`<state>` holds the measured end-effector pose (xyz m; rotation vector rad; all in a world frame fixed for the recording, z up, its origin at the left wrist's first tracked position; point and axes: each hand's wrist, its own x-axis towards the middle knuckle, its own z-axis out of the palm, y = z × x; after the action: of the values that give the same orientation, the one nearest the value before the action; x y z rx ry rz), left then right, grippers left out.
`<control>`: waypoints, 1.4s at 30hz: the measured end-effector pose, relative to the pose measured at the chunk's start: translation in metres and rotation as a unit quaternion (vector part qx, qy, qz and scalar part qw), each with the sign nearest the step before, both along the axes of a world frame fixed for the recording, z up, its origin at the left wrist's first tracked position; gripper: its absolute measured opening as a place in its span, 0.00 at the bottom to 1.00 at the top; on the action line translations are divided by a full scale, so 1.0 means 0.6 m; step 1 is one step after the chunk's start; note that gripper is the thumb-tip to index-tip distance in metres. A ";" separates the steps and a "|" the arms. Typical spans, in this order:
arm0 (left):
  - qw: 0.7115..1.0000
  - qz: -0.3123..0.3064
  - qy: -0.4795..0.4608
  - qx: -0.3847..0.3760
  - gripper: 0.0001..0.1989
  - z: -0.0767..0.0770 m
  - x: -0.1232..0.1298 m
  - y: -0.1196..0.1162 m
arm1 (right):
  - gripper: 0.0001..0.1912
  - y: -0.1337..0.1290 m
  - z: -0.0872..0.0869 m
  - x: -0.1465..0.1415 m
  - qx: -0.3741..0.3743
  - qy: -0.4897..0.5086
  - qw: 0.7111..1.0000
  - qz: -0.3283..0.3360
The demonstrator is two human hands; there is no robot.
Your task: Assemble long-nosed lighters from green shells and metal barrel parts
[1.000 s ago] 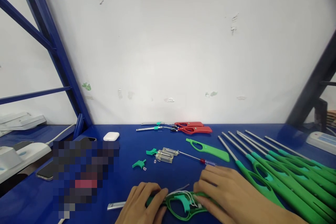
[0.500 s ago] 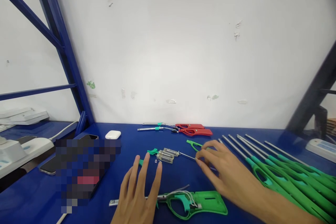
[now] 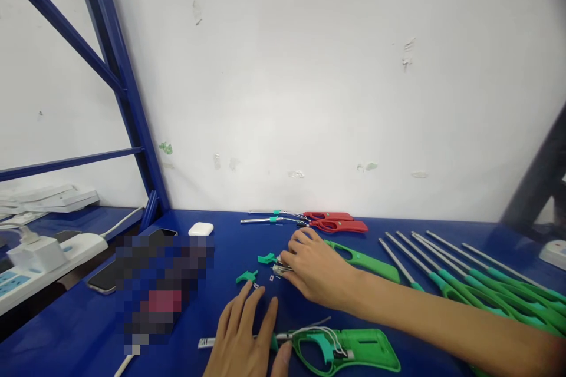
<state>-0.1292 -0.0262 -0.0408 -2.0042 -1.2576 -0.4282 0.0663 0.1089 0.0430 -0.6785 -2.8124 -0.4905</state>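
Note:
My left hand [image 3: 245, 336] has its fingers spread and rests across the metal tube of an opened green lighter [image 3: 374, 350], whose white wires and teal trigger [image 3: 326, 349] show inside. My right hand [image 3: 313, 271] reaches over the middle of the table, its fingers curled round the clear fuel tanks [image 3: 278, 270], which it mostly covers. A loose teal trigger [image 3: 266, 258] lies just left of those fingertips. Another teal trigger [image 3: 246, 277] and a tiny pale metal piece [image 3: 256, 286] sit ahead of my left fingertips. Behind my right wrist lies a green handle shell [image 3: 371, 262].
Several green lighters [image 3: 495, 294] with long metal tubes lie fanned out at the right. Two red lighters [image 3: 338, 225] with exposed wires are near the wall. On the left are a phone [image 3: 104, 280], a white earbud case [image 3: 201, 229] and a power strip [image 3: 84, 245].
My right hand has moved left from beside the green shell onto the clear fuel tanks, uncovering the shell. My left hand stays over the opened lighter. The view has shifted slightly left.

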 end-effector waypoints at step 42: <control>0.956 -0.044 -0.131 -0.258 0.09 0.127 0.026 0.092 | 0.09 -0.087 -0.023 0.189 -0.083 0.294 0.952 -0.035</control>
<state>-0.1135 0.0292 0.0356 -2.5131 -1.5683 -0.4529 0.1799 0.0566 0.0290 -0.7994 -2.2813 -0.0393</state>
